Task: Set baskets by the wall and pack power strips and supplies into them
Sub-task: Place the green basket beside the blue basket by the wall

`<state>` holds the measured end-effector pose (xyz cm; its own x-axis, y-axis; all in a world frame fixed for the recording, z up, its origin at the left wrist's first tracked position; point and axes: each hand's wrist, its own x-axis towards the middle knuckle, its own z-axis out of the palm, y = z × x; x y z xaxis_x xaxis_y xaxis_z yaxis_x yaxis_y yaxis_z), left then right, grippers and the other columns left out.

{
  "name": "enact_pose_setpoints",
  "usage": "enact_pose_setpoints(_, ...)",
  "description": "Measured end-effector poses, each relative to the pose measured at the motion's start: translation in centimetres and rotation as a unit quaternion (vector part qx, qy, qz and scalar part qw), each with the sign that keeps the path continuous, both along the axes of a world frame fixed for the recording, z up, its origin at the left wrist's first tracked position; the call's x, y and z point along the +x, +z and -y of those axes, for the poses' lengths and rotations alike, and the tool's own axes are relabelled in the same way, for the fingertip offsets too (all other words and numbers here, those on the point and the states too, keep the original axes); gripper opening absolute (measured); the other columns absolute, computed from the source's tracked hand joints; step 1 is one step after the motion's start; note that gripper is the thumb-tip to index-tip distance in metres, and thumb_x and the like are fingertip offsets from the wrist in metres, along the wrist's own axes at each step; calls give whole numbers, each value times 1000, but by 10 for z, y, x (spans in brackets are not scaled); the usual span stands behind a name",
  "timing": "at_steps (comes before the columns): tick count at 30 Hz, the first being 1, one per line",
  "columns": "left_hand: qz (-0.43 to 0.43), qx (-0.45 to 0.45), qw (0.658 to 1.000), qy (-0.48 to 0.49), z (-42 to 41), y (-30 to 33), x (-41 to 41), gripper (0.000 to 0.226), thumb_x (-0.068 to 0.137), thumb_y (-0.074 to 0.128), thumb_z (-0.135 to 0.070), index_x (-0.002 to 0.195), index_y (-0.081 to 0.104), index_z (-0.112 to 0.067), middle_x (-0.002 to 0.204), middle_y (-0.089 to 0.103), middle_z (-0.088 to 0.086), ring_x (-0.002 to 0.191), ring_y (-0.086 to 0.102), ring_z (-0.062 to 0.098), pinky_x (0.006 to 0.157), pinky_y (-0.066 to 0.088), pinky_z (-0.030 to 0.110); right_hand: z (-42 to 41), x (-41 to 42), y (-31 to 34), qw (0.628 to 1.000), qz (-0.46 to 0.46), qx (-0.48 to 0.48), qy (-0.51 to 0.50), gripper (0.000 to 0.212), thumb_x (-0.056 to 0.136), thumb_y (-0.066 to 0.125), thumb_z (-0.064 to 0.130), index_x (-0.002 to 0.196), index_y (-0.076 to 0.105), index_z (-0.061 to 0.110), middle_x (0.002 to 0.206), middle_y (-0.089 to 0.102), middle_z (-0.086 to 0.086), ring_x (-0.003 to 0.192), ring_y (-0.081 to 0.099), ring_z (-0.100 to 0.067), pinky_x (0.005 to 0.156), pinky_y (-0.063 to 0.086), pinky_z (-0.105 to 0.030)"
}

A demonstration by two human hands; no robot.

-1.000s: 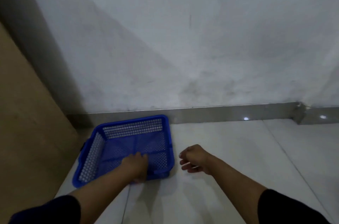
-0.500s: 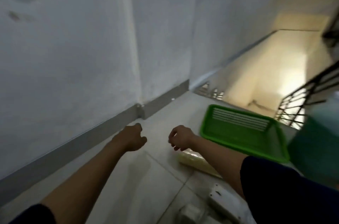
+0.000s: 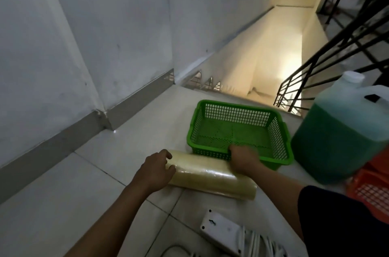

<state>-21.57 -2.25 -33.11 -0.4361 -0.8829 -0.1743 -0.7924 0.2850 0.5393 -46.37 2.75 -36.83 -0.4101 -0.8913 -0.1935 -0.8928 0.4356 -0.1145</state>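
Right hand (image 3: 244, 160) grips green basket (image 3: 237, 130) rim; left hand (image 3: 155, 169) holds the roll (image 3: 212, 176).

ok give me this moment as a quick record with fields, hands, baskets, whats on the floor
left hand: grips the end of the roll of clear film
right hand: grips the near rim of the green basket
green basket: empty, on the floor near the stair edge
roll of clear film: lying on the floor against the basket's near side
white power strip: face down, nearest the camera
jug of green liquid: right of the basket
orange basket: at right edge
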Motion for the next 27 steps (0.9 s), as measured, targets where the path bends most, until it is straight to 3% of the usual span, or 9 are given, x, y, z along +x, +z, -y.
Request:
enact_pose_setpoints(4, -16, 5, 1000, -2, 4, -10, -7, 36, 89, 56, -28, 123, 51, -17, 123, 59, 7, 106, 58, 22, 88, 47, 31, 9, -8, 1, 999, 39, -38, -8, 16, 90, 54, 14, 101, 65, 16, 98, 67, -7, 90, 60, -24, 83, 50, -38)
enact_pose_setpoints(10, -25, -9, 999, -17, 4, -11, -8, 37, 90, 55, -25, 124, 50, -15, 123, 57, 8, 108, 57, 22, 91, 48, 35, 5, 0, 3, 981, -133, -105, 99, 17, 95, 46, 10, 110, 53, 7, 104, 59, -11, 94, 54, -23, 76, 48, -33)
enact_pose_setpoints(13, -35, -35, 998, -31, 2, -6, -1, 41, 89, 56, -26, 128, 45, -15, 128, 51, 9, 112, 54, 23, 93, 47, 37, 8, 5, 16, 965, -165, -178, 104, 19, 91, 55, 10, 110, 58, 6, 101, 63, -12, 90, 56, -25, 67, 50, -33)
enact_pose_setpoints(16, -40, -106, 993, -31, 1, 5, 16, 53, 89, 56, -25, 136, 35, -14, 139, 38, 9, 122, 47, 25, 98, 44, 34, 13, 25, 32, 950, -171, -233, 123, 23, 75, 73, 7, 97, 67, 5, 84, 69, -14, 73, 63, -30, 51, 53, -36)
enact_pose_setpoints(19, -43, -211, 977, -4, -2, 22, 41, 65, 85, 59, -22, 142, 28, -11, 148, 26, 13, 131, 37, 30, 106, 38, 37, 21, 54, 45, 918, -181, -304, 178, 29, 62, 76, -3, 90, 71, 5, 73, 69, -12, 63, 63, -30, 42, 47, -32)
enact_pose_setpoints(23, 49, -345, 937, 16, -7, 38, 97, 76, 67, 74, -19, 134, 42, -5, 139, 44, 22, 124, 47, 38, 96, 47, 43, 35, 107, 64, 857, -195, -372, 299, 23, 74, 53, 1, 89, 71, 5, 73, 67, -10, 63, 61, -29, 43, 46, -30)
enact_pose_setpoints(25, 117, -355, 927, 20, -12, 38, 136, 75, 58, 79, -24, 125, 51, -5, 128, 56, 19, 117, 55, 37, 91, 49, 44, 39, 140, 68, 823, -191, -388, 369, 33, 77, 40, 6, 88, 71, 5, 74, 68, -11, 64, 62, -29, 46, 47, -30)
enact_pose_setpoints(27, 186, -322, 928, 5, -22, 36, 177, 59, 65, 74, -30, 117, 56, -8, 119, 61, 15, 113, 57, 35, 95, 44, 47, 41, 174, 68, 789, -181, -386, 443, 35, 77, 38, 8, 88, 71, 4, 76, 69, -12, 65, 63, -29, 49, 51, -32)
